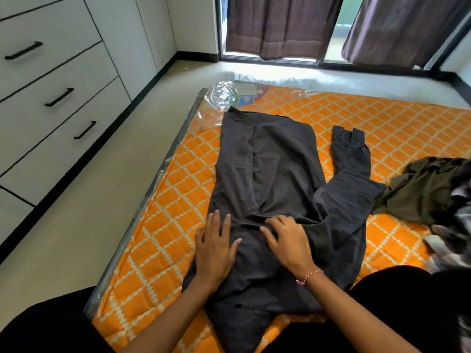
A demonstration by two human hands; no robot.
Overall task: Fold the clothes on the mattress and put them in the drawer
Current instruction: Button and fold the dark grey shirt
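I see the dark grey shirt (275, 174) spread flat on the orange patterned mattress (397, 128), filling the centre of the frame, one sleeve folded in along its left side and the other sleeve (353, 151) trailing out to the right. My left hand (216, 247) lies flat on the cloth at lower centre, fingers straight and spread, pressing down. My right hand (286, 242) rests just beside it on the shirt, fingers lightly bent over a crease; I cannot tell whether it pinches the fabric or only presses it. A red thread bracelet (309, 276) sits on that wrist. At the right edge of the frame lies a heap of unfolded clothes (433, 194), olive on top, touching the end of the loose sleeve. Clear plastic wrap (221, 95) is bunched at the mattress's far left corner. In the upper left of the frame stand white drawers (63, 103) with black handles, all closed, with a strip of pale floor (102, 187) between them and the mattress. Dark curtains (280, 26) hang at the top.
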